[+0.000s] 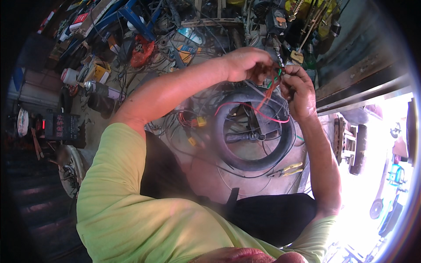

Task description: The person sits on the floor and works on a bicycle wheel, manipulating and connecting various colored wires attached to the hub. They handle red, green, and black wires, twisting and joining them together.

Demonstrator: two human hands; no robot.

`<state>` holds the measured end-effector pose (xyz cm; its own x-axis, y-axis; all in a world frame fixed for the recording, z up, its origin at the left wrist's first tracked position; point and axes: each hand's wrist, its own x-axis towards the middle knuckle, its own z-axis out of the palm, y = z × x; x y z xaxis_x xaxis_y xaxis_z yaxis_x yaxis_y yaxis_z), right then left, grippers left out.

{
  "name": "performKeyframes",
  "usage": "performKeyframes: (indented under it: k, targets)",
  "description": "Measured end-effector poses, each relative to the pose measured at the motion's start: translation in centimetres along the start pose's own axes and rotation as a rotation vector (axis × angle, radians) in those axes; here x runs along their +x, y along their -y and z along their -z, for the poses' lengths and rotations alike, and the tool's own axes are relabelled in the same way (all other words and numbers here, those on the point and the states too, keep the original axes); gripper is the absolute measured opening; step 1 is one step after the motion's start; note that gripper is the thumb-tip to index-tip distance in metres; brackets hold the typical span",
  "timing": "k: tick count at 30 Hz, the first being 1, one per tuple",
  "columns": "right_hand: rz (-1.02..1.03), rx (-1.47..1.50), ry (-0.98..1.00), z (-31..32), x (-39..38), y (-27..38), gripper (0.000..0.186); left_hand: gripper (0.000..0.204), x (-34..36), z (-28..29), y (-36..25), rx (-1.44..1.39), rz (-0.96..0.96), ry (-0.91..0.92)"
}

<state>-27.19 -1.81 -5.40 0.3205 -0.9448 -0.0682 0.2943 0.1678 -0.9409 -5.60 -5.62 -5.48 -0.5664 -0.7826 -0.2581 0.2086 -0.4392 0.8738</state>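
My left hand (252, 65) is closed at the upper middle, fingers curled on a bundle of orange and green wires (272, 83). Beside it my right hand (298, 90) pinches the same wires near a dark cable end (280, 65); their exact join is hidden by the fingers. The wires hang over a black rubber tyre or tube (226, 153) lying on the floor below my hands. A dark box-like part (265, 118) sits inside that ring, with a red wire (237, 104) looping across it.
Yellow-handled pliers (288, 169) lie right of the ring. Tangled cables and yellow connectors (201, 121) lie to its left. Cluttered parts, a red bag (142, 50), a blue metal frame (131, 17) and a spray can (98, 90) surround me; a dark metal edge (333, 92) runs along the right.
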Motion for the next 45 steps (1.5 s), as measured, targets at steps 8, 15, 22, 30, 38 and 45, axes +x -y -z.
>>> performKeyframes:
  k: [8,15,22,30,38,45]
  targets:
    - [-0.087,0.244,-0.062,0.8,0.3,0.1,0.021,0.014,-0.8,-0.6,-1.0,0.248,-0.021,0.008]
    - [-0.100,0.314,-0.015,0.6,0.3,-0.2,0.022,0.018,-1.1,-1.2,-1.3,0.425,-0.316,-0.060]
    - [-0.089,0.268,-0.041,0.9,0.6,-0.7,0.017,0.017,-0.6,-1.8,-0.3,1.083,-0.834,-0.228]
    - [-0.167,0.229,-0.004,0.5,-0.1,-0.4,0.015,0.013,-0.9,-2.2,-0.3,0.934,-0.694,-0.147]
    - [-0.254,0.337,0.074,0.8,-0.2,-0.6,0.016,0.013,-0.8,-1.8,0.1,0.975,-0.752,-0.097]
    - [-0.286,0.333,0.025,0.5,-0.3,-0.7,0.016,0.015,-0.9,-2.0,0.2,1.123,-0.868,-0.118]
